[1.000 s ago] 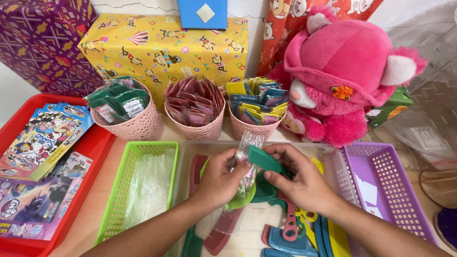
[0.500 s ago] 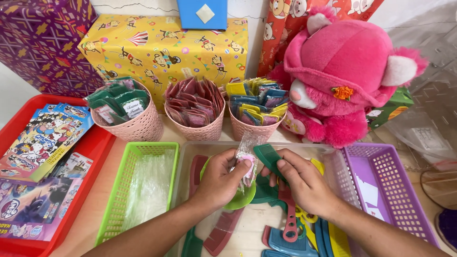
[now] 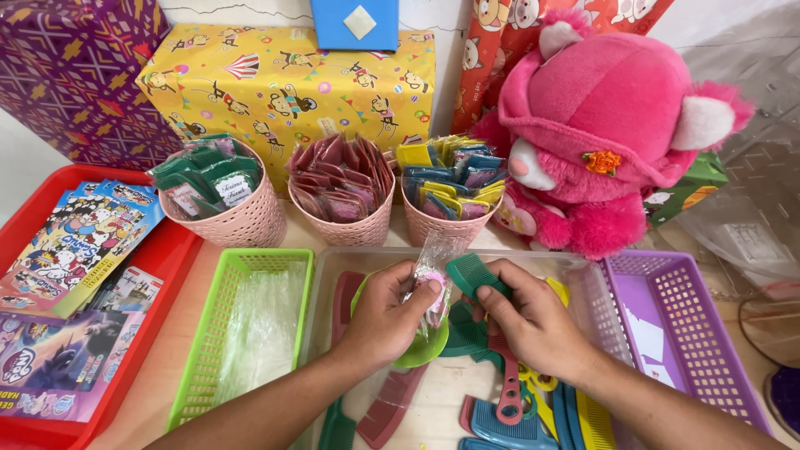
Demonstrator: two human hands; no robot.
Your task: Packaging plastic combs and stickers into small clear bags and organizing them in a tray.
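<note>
The left hand (image 3: 385, 317) pinches a clear plastic sleeve (image 3: 432, 265) between thumb and fingers, with the sleeve standing nearly upright above the clear tray (image 3: 327, 292). The right hand (image 3: 531, 321) grips a green comb (image 3: 472, 275) by its lower part; the comb's upper end sits just beside the sleeve's side, at about the level of the left thumb. Whether comb and sleeve touch cannot be determined. Both hands are positioned over the middle of the clear tray.

The clear tray holds loose combs in several colours: dark red combs (image 3: 390, 406) at the left and lower centre, blue combs (image 3: 508, 432) and yellow combs (image 3: 590, 417) at the lower right. A light green round item (image 3: 421, 350) lies under the left hand.

A green basket (image 3: 218, 333) containing clear plastic sleeves stands directly left of the clear tray. A purple basket (image 3: 700, 333) stands directly right of it. A red tray (image 3: 158, 267) with printed booklets is at the far left.

Behind the clear tray, three pink baskets (image 3: 346, 223) stand in a row on the surface, each filled with small packets. A pink plush toy (image 3: 608, 125) sits to their right. Wrapped gift boxes (image 3: 283, 75) stand along the back.
</note>
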